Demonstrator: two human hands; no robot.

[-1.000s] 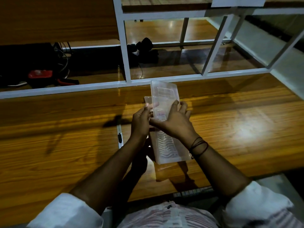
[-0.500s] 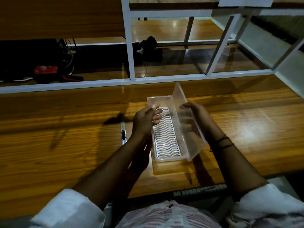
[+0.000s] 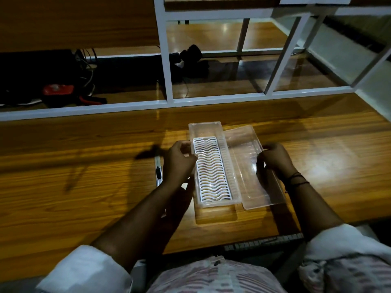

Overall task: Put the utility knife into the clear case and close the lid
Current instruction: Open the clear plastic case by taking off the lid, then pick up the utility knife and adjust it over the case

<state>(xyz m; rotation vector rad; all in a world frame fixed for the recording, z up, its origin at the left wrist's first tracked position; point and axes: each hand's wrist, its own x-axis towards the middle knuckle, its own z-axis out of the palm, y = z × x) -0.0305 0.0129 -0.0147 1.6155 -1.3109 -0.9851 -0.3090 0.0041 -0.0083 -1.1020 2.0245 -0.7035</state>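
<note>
The clear case [image 3: 204, 128] lies on the wooden table with a white wavy grid insert [image 3: 212, 169] in its base. Its clear lid [image 3: 245, 166] is swung fully to the right and lies almost flat beside the base. My left hand [image 3: 179, 159] grips the base's left wall. My right hand [image 3: 275, 158] pinches the lid's right edge. The utility knife [image 3: 158, 171], silver with a black slider, lies on the table just left of my left hand, pointing away from me.
A white metal frame [image 3: 165, 60] with a raised rail runs along the table's far side. Behind it at the left sit black gear, cables and a red object [image 3: 58, 89]. The table's [image 3: 84, 187] near edge is close to my body.
The lid, first upright and then half raised, has swung down to the right and now lies almost flat. My right hand followed it outward. The case base settled on the table.
</note>
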